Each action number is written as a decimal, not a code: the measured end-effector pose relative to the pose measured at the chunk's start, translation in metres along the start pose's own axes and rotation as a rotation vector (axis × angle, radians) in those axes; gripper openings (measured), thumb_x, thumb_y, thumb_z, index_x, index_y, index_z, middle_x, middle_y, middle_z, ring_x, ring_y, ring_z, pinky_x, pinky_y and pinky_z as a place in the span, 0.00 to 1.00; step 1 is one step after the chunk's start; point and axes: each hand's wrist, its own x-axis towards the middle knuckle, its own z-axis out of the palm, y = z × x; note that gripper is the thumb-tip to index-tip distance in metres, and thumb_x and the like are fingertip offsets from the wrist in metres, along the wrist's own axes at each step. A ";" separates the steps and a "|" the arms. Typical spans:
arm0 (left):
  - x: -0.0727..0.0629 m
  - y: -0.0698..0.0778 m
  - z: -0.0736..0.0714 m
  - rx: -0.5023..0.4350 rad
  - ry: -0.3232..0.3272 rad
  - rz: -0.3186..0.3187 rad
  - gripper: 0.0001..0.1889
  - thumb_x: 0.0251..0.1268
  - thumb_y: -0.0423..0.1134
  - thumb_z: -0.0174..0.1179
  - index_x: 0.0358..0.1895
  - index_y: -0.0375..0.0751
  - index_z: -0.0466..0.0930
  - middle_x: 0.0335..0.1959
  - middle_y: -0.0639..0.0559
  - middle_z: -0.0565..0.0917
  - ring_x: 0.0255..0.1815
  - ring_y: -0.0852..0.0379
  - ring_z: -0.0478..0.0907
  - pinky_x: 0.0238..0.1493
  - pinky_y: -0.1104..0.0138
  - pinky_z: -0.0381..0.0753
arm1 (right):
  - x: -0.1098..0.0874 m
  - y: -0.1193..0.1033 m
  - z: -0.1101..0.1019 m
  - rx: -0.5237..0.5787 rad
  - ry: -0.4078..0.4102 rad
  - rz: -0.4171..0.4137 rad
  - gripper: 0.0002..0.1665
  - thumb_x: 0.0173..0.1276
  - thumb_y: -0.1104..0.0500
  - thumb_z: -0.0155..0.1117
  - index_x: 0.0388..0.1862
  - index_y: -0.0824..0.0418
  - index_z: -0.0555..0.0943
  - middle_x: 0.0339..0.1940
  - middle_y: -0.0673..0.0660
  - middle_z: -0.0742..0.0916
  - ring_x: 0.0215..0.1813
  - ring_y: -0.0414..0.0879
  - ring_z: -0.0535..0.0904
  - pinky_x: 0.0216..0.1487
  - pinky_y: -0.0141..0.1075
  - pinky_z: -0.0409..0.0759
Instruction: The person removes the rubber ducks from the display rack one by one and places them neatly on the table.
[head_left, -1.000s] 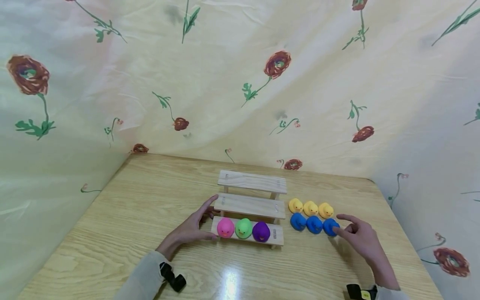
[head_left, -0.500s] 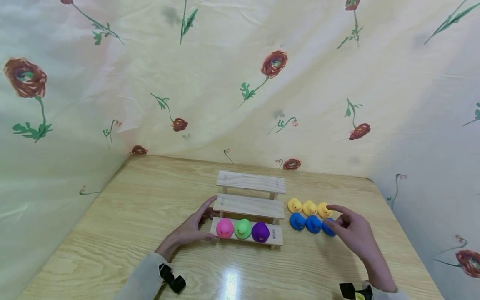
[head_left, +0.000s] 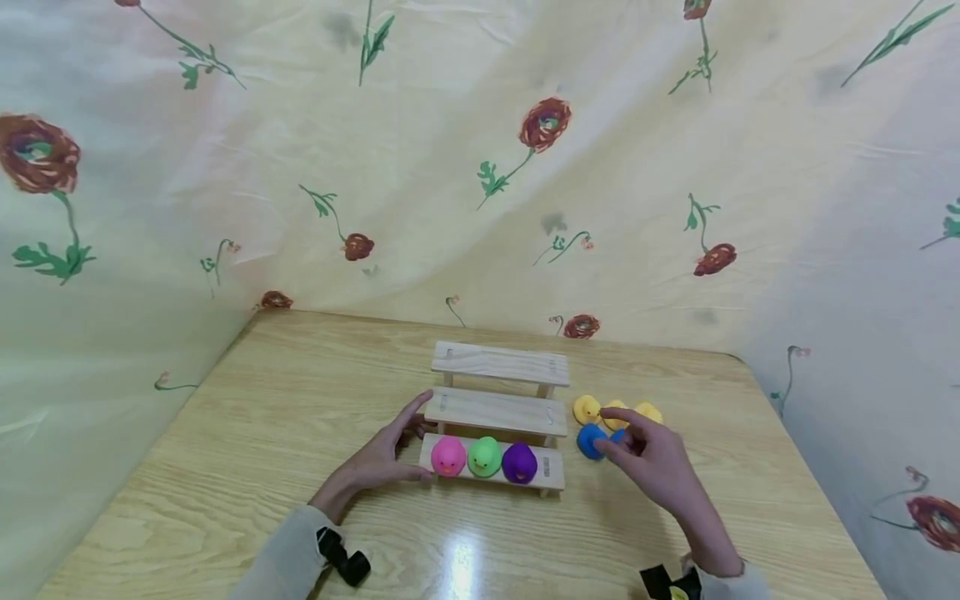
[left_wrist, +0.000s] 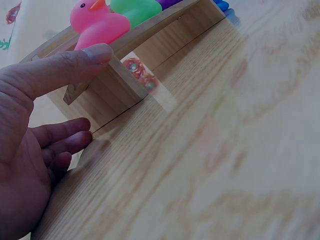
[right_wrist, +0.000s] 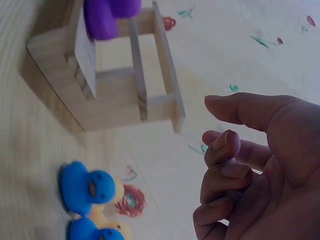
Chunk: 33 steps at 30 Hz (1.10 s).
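A three-step wooden stand carries a pink rubber duck, a green rubber duck and a purple rubber duck on its lowest step. My left hand spans the stand's left end; in the left wrist view its thumb lies straight against the front step, the other visible fingers loosely bent beside it. My right hand hovers over the blue rubber ducks, thumb and forefinger apart, near the leftmost blue duck. In the right wrist view nothing is between its fingers. It partly hides the other blue ducks.
Behind the blue ducks is a row of yellow rubber ducks, partly covered by my right hand. The stand's upper two steps are bare. Flower-printed cloth walls off the back and sides of the wooden table.
My right hand has moved left, from the rightmost blue duck to near the leftmost one. The left hand stays at the stand, and the ducks have not visibly moved.
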 end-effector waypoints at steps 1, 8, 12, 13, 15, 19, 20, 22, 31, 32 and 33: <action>0.000 0.000 0.000 -0.003 -0.001 -0.002 0.60 0.50 0.43 0.78 0.81 0.64 0.43 0.62 0.43 0.76 0.56 0.54 0.71 0.61 0.67 0.68 | 0.000 -0.002 0.004 0.012 -0.009 -0.009 0.23 0.65 0.60 0.71 0.58 0.63 0.81 0.20 0.50 0.77 0.21 0.34 0.66 0.22 0.30 0.67; 0.000 0.001 0.000 -0.005 0.000 -0.006 0.60 0.50 0.43 0.78 0.81 0.64 0.43 0.62 0.44 0.76 0.56 0.54 0.71 0.60 0.66 0.69 | 0.000 -0.012 0.028 0.042 -0.066 -0.048 0.22 0.63 0.59 0.73 0.56 0.61 0.83 0.18 0.46 0.75 0.20 0.32 0.66 0.23 0.29 0.66; 0.000 0.001 0.000 -0.005 0.003 -0.009 0.60 0.50 0.43 0.78 0.81 0.63 0.43 0.62 0.44 0.76 0.56 0.54 0.71 0.61 0.66 0.68 | -0.002 -0.017 0.037 0.050 -0.085 -0.054 0.22 0.63 0.57 0.73 0.55 0.59 0.83 0.18 0.46 0.75 0.20 0.32 0.65 0.23 0.29 0.66; 0.000 0.001 0.000 -0.006 0.004 -0.009 0.60 0.50 0.43 0.78 0.81 0.63 0.43 0.62 0.44 0.76 0.56 0.54 0.71 0.61 0.66 0.68 | -0.002 -0.018 0.039 0.052 -0.090 -0.054 0.22 0.63 0.57 0.74 0.55 0.59 0.83 0.18 0.46 0.75 0.20 0.32 0.65 0.23 0.29 0.66; 0.001 0.002 0.000 -0.006 0.005 -0.006 0.60 0.50 0.43 0.78 0.81 0.63 0.43 0.61 0.44 0.76 0.55 0.54 0.71 0.61 0.67 0.68 | -0.003 -0.019 0.043 0.061 -0.099 -0.054 0.22 0.63 0.56 0.74 0.55 0.59 0.83 0.18 0.46 0.76 0.20 0.32 0.66 0.22 0.29 0.66; 0.002 0.002 0.000 -0.004 0.003 0.010 0.60 0.50 0.42 0.78 0.82 0.62 0.43 0.61 0.43 0.76 0.54 0.55 0.71 0.61 0.67 0.69 | -0.003 -0.022 0.050 0.071 -0.128 -0.039 0.23 0.63 0.56 0.73 0.56 0.59 0.83 0.19 0.46 0.76 0.21 0.33 0.67 0.23 0.29 0.67; 0.002 0.002 -0.001 -0.003 0.003 0.013 0.60 0.50 0.42 0.78 0.82 0.61 0.43 0.61 0.43 0.76 0.54 0.55 0.71 0.61 0.67 0.69 | -0.003 -0.023 0.052 0.070 -0.136 -0.036 0.23 0.63 0.56 0.74 0.56 0.59 0.83 0.19 0.46 0.76 0.21 0.33 0.67 0.23 0.29 0.67; 0.002 0.002 -0.001 -0.002 0.004 0.019 0.60 0.50 0.41 0.78 0.82 0.61 0.43 0.60 0.43 0.76 0.54 0.55 0.71 0.61 0.67 0.69 | -0.003 -0.025 0.055 0.066 -0.152 -0.030 0.24 0.63 0.55 0.74 0.57 0.60 0.83 0.19 0.46 0.76 0.21 0.33 0.67 0.24 0.28 0.67; 0.003 0.004 -0.003 -0.016 -0.001 0.010 0.61 0.50 0.41 0.78 0.82 0.62 0.42 0.61 0.43 0.74 0.55 0.53 0.71 0.61 0.67 0.69 | -0.004 -0.032 0.066 0.092 -0.220 -0.059 0.25 0.62 0.50 0.74 0.56 0.57 0.82 0.18 0.45 0.76 0.20 0.31 0.67 0.22 0.27 0.66; 0.003 0.005 -0.003 -0.016 -0.002 0.008 0.61 0.50 0.41 0.78 0.82 0.62 0.42 0.61 0.43 0.74 0.55 0.53 0.71 0.61 0.67 0.69 | -0.004 -0.032 0.067 0.092 -0.223 -0.057 0.25 0.62 0.50 0.74 0.56 0.57 0.82 0.18 0.45 0.76 0.20 0.31 0.67 0.22 0.27 0.66; 0.003 0.005 -0.003 -0.018 -0.002 0.007 0.61 0.50 0.41 0.78 0.82 0.62 0.42 0.61 0.43 0.74 0.56 0.53 0.71 0.60 0.67 0.69 | -0.004 -0.032 0.068 0.092 -0.228 -0.050 0.25 0.62 0.50 0.74 0.56 0.57 0.82 0.18 0.45 0.77 0.20 0.31 0.67 0.22 0.27 0.66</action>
